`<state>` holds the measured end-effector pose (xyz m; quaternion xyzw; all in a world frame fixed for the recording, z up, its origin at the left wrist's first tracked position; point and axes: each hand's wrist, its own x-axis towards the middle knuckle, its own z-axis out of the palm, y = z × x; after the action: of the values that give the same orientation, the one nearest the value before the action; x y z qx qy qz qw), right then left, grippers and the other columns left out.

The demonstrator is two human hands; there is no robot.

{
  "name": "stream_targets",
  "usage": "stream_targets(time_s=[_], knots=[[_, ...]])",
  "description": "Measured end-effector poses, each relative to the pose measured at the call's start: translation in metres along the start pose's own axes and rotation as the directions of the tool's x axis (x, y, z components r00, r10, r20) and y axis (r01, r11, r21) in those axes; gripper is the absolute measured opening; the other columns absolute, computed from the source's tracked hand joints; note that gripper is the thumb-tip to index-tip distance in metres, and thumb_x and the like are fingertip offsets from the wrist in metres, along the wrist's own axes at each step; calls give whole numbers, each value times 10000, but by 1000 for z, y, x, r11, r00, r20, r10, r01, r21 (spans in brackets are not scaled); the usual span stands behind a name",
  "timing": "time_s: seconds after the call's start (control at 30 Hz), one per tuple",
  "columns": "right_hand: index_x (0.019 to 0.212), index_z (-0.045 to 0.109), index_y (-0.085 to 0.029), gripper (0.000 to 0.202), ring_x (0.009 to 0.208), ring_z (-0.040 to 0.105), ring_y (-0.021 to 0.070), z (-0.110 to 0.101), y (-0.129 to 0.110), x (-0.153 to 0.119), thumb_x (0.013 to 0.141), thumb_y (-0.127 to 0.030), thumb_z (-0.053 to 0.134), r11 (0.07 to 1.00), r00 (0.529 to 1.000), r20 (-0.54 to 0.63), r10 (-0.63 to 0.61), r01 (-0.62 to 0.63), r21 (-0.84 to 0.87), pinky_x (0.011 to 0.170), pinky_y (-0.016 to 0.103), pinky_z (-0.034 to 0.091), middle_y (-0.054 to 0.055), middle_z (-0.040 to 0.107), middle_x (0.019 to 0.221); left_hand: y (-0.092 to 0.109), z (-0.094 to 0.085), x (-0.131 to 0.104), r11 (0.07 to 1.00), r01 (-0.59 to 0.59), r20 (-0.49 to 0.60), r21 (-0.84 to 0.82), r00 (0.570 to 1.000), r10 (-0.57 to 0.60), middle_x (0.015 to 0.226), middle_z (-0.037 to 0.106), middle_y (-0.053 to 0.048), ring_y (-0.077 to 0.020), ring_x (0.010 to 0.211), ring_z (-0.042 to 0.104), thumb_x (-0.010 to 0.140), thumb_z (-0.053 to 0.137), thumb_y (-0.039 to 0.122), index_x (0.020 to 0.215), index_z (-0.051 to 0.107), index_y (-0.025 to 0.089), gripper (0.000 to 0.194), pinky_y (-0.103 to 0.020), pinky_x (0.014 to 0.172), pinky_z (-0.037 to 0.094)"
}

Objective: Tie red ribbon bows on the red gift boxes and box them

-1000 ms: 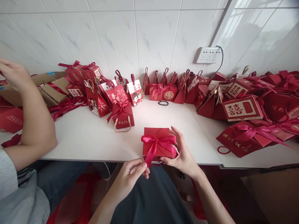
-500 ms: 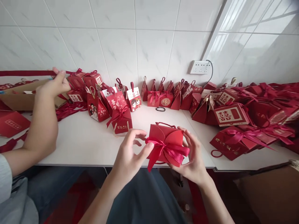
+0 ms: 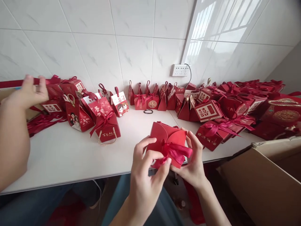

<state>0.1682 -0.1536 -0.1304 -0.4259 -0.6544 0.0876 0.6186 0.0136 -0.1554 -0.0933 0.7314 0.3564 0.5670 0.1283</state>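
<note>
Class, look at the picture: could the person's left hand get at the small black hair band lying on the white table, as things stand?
Probably not at once: the left hand grips the red ribboned gift box, though bare tabletop leads to the black hair band.

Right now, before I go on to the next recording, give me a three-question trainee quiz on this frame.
1. True or false: both of the wearer's hands are on the red gift box.
2. What does the left hand pinch? A) the satin ribbon bow B) a black hair tie C) a gold cord handle
3. What lies alone on the white table in front of the back row of boxes?

Key
1. True; the right hand cradles its right side.
2. A
3. A black hair tie.
</note>
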Motion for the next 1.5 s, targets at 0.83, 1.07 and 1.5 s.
stream_targets(time_s=[0.83,1.07,1.5], knots=[[1418,271,-306,890,1315,389,306,-18,-10,-15,685,-398,768,991,977,-172,-126,117,-59,1037,535,395,118,400,1366,17,20,-20,974,-220,-32,-49,975,219,1508,305,-133,-317,1260,468,790,641,137,816,580,184,82,-423,893,500],[1289,463,-251,778,1217,494,340,-34,-13,-11,635,-582,724,860,890,-106,443,-389,330,974,500,459,96,571,1237,-4,3,13,762,273,-42,-587,930,-366,893,694,-17,-170,752,701,898,515,242,794,577,199,128,-281,636,562],[1094,627,-191,427,1021,648,177,-50,-27,-3,883,-518,451,-15,658,449,605,-554,832,880,330,538,44,690,1136,3,32,-14,916,-27,257,-400,956,140,1459,407,-65,-231,1336,399,869,526,165,1278,519,283,426,-364,1068,408]])
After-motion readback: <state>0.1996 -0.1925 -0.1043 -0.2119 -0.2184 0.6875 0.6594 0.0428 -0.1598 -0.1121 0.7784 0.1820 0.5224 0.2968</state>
